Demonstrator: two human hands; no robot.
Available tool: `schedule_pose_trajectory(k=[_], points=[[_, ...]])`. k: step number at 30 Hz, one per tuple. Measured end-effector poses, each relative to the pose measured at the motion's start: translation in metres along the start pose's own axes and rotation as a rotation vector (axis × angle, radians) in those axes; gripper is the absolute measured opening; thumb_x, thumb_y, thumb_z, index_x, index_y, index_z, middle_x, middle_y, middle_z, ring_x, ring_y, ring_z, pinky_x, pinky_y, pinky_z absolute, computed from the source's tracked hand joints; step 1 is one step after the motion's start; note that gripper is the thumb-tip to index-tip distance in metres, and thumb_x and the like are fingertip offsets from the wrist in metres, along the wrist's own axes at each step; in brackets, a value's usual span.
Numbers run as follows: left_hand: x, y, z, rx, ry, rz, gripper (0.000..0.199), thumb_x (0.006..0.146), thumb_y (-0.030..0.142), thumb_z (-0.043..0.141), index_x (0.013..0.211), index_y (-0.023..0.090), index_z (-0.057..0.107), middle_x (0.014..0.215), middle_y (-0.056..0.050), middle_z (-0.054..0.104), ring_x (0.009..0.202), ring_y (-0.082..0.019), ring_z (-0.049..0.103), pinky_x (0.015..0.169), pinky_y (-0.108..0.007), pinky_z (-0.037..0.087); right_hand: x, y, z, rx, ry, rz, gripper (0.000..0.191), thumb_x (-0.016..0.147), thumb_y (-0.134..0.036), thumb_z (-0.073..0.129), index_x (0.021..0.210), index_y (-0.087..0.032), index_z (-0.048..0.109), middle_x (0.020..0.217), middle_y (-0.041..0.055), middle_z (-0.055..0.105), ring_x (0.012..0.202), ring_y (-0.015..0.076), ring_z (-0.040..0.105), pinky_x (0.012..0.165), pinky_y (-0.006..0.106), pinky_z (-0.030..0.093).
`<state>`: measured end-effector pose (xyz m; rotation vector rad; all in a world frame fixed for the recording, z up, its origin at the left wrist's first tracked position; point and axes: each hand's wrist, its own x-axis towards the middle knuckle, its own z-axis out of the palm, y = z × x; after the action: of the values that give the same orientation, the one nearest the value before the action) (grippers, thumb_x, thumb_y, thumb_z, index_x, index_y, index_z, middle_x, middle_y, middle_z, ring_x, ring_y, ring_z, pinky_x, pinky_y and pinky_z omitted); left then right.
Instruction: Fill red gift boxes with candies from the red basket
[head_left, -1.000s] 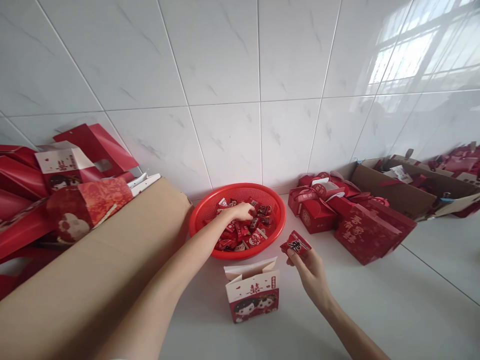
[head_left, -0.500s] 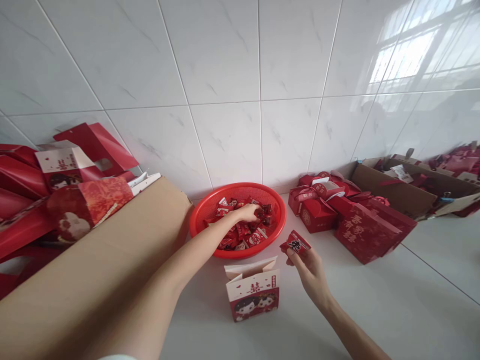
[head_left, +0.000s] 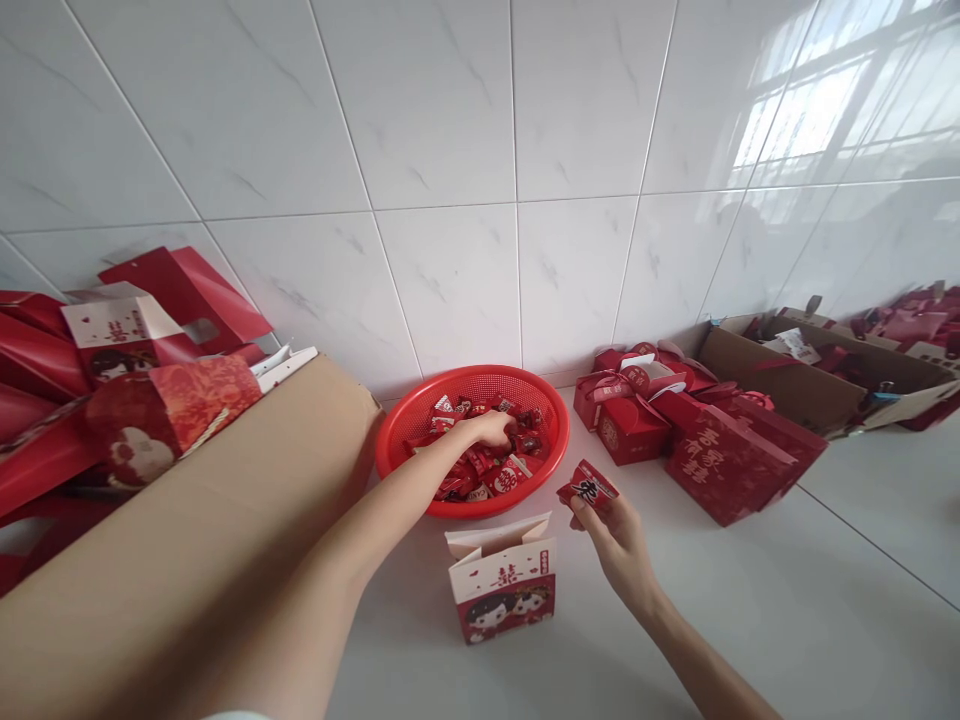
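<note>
My left hand reaches into a red plastic basket full of wrapped candies. Its fingers are curled down among the wrappers and partly hidden; whether a candy is between them cannot be seen. Right of the basket, my right hand pinches a small red candy packet with dark lettering, held above the counter. Between my arms a red and white paper candy box stands upright, its top flaps open. Two cartoon figures are printed on its front.
At left stands a large cardboard carton with red folded boxes piled over it. Tied red gift boxes and a red paper bag sit at right, before an open cardboard box. A tiled wall rises behind.
The view has shifted very slightly. My left hand stays in the basket, and my right hand keeps the candy packet in nearly the same spot.
</note>
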<state>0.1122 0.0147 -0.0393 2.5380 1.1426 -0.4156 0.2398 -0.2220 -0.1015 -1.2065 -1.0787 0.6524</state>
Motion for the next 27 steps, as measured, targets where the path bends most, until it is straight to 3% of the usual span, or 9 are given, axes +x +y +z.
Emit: schedule_pose_trajectory(k=[5,11,15,18,23,27], points=[[-0.005,-0.004,-0.005,0.011,-0.029,-0.012,0.046,0.064,0.025,0.07,0.109,0.019,0.073,0.098,-0.01,0.076,0.084,-0.027,0.071,0.064,-0.028,0.05,0.001,0.0,0.0,0.003,-0.003,-0.004,0.026,0.091,-0.045,0.061,0.094,-0.02,0.071,0.088,0.0077,0.075,0.068,0.0179,0.063,0.062,0.031,0.055],[-0.007,-0.008,-0.008,-0.023,-0.064,0.021,0.053,0.058,0.027,0.074,0.11,0.022,0.074,0.102,-0.007,0.076,0.087,-0.027,0.069,0.064,-0.027,0.049,0.0,0.0,0.0,-0.007,-0.009,-0.01,0.026,0.091,-0.045,0.061,0.094,-0.021,0.071,0.088,0.0074,0.075,0.068,0.0181,0.063,0.062,0.032,0.055],[-0.004,-0.013,-0.006,-0.072,-0.052,0.01,0.047,0.056,0.029,0.075,0.102,0.019,0.076,0.095,-0.009,0.075,0.081,-0.028,0.068,0.063,-0.03,0.048,0.0,0.001,0.0,-0.023,-0.013,0.001,0.028,0.092,-0.046,0.06,0.096,-0.021,0.071,0.087,0.0077,0.075,0.068,0.0189,0.064,0.062,0.032,0.055],[0.0,-0.021,-0.007,-0.146,-0.006,0.013,0.045,0.056,0.029,0.077,0.1,0.02,0.076,0.094,-0.007,0.075,0.083,-0.027,0.068,0.066,-0.03,0.049,0.001,0.001,0.0,-0.032,-0.02,0.005,0.029,0.092,-0.047,0.059,0.096,-0.021,0.071,0.088,0.008,0.075,0.069,0.0194,0.065,0.062,0.032,0.056],[0.0,-0.037,-0.015,-0.343,0.135,0.062,0.047,0.062,0.027,0.076,0.108,0.021,0.074,0.109,-0.003,0.073,0.098,-0.023,0.066,0.081,-0.027,0.049,0.0,0.0,0.001,-0.035,-0.033,-0.011,0.028,0.092,-0.045,0.059,0.096,-0.021,0.071,0.085,0.0075,0.074,0.072,0.02,0.065,0.062,0.032,0.056],[-0.007,-0.043,-0.023,-0.507,0.19,0.1,0.048,0.066,0.032,0.073,0.112,0.017,0.071,0.107,-0.005,0.073,0.098,-0.023,0.066,0.081,-0.029,0.051,0.001,0.0,0.001,-0.021,-0.03,-0.007,0.028,0.092,-0.046,0.059,0.095,-0.02,0.07,0.086,0.0079,0.074,0.071,0.0195,0.064,0.062,0.032,0.056]])
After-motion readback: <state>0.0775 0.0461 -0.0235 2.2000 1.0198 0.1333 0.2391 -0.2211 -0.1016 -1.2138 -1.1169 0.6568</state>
